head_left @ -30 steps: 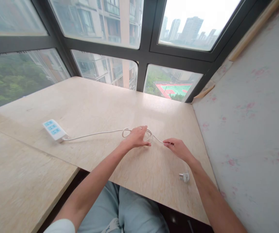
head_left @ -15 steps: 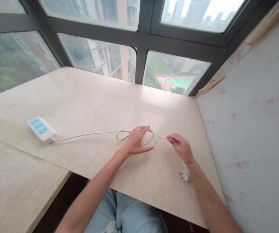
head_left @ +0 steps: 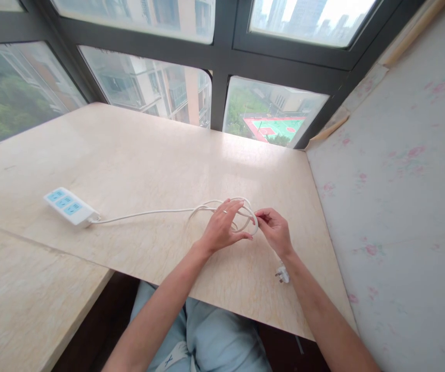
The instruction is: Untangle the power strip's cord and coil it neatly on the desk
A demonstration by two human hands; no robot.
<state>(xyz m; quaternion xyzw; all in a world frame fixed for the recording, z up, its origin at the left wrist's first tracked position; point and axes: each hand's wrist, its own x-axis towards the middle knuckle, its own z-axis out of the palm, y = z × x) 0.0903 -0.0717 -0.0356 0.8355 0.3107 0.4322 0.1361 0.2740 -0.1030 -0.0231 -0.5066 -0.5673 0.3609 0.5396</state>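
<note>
To the right of the power strip point(head_left: 69, 207), the white cable point(head_left: 144, 212) is lying on the desk point(head_left: 148, 165), its loops point(head_left: 256, 223) sitting inside the wide grip of the left hand point(head_left: 220, 225). Farther from the strip, the right hand point(head_left: 275, 230) is pinching the cable narrowly.

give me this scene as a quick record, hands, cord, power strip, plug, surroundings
left hand: over the loops of the cord, thumb and fingers spread apart
right hand: fingertips pinched at the right edge of the loops
cord: white, looped around the left hand's fingers, running left to the power strip
power strip: white, three blue socket panels facing up
plug: white, metal prongs showing, below the right hand in the picture
surface: pale marbled countertop
behind: dark-framed windows
right side: flowered wall
</note>
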